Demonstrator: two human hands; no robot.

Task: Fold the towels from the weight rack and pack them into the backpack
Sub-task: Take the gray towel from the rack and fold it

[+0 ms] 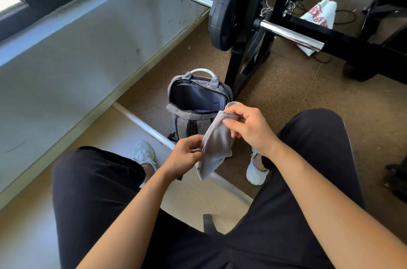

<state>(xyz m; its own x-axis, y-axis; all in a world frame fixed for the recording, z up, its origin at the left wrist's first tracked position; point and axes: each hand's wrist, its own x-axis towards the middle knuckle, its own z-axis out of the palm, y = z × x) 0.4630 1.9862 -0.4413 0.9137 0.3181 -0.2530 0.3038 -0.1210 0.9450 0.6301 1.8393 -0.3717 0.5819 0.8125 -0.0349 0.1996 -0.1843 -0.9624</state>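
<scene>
**Folding step in hand: grey towel going narrow above the open backpack**

The grey towel [217, 143] is hanging at frame centre, between the knees and just in front of the backpack [191, 122]. It is already looking doubled lengthwise into a slim strip. The right hand [248, 125] is pinching its top end, thumb and fingers curled round the rolled edge. The left hand [185, 155] is pinching the lower left edge between thumb and fingertips. Judging by this, the fold is under way and packing has not begun.

The next move is likely calling for bringing the two ends together to halve the length, then lowering the bundle into the bag mouth. The opening is facing up and gaping, so little aiming is needed.

The towel is reading as soft, matte terry, limp and drooping to a point at the bottom. The backpack is grey woven fabric with a dark smooth lining and a white loop handle, and is standing upright on the speckled brown floor [286, 92].

Outward, the black weight rack [246, 55] is standing at upper centre, carrying a round black weight plate [229, 10] and a shiny chrome bar [288, 35]. A white towel with red print [319, 15] is draping behind it at upper right, probably waiting its turn
</scene>
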